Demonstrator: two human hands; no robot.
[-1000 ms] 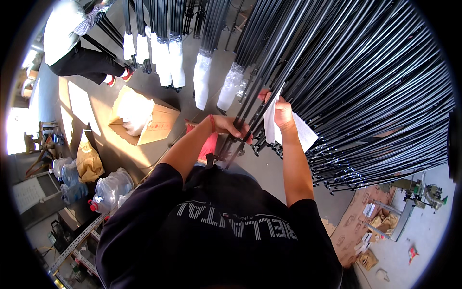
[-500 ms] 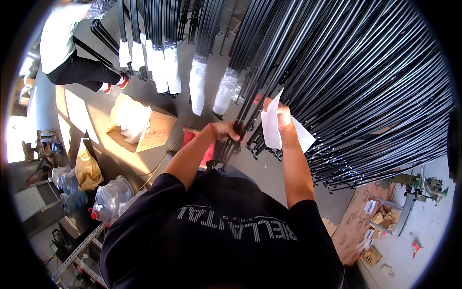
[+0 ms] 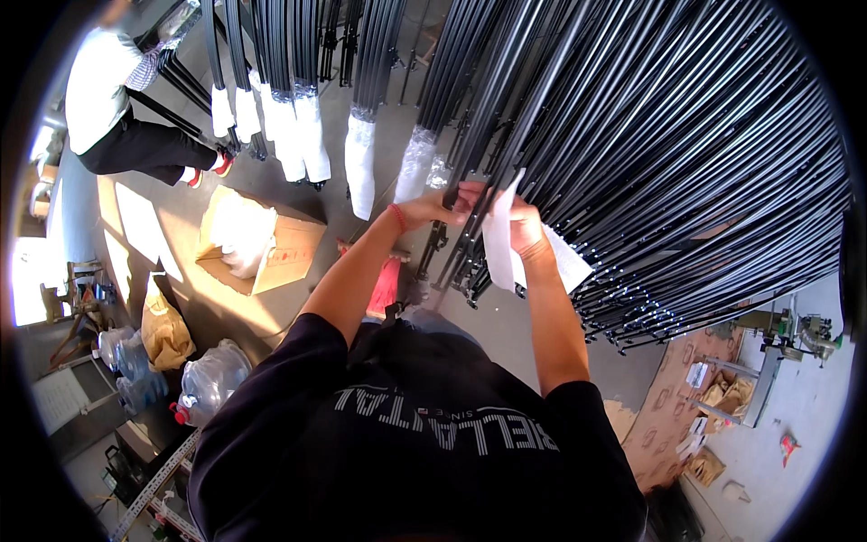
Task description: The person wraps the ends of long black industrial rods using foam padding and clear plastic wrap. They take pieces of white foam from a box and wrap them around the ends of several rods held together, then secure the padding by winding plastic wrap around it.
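My left hand [image 3: 428, 210] is closed round a few slim black metal rods [image 3: 466, 158], its thumb toward the right. Close beside it, my right hand [image 3: 526, 229] pinches a white sheet [image 3: 498, 246], which hangs folded on both sides of the wrist. Fingertips show behind the rods between the two hands; whose they are is hard to tell. To the right leans a dense row of long black rods [image 3: 695, 172], their lower ends fanned out. Several rod bundles with white wrapped ends [image 3: 359, 167] stand to the left of my hands.
An open cardboard box [image 3: 293, 257] sits on the floor at left, near a brown paper bag [image 3: 167, 332] and large clear water bottles [image 3: 215, 379]. A red cloth-like thing [image 3: 384, 287] lies below my left forearm. A co-worker [image 3: 101, 90] stands at far left by other rods.
My left hand has moved up and slightly right along the rods, nearer my right hand. The right hand has shifted slightly left and down with the white sheet.
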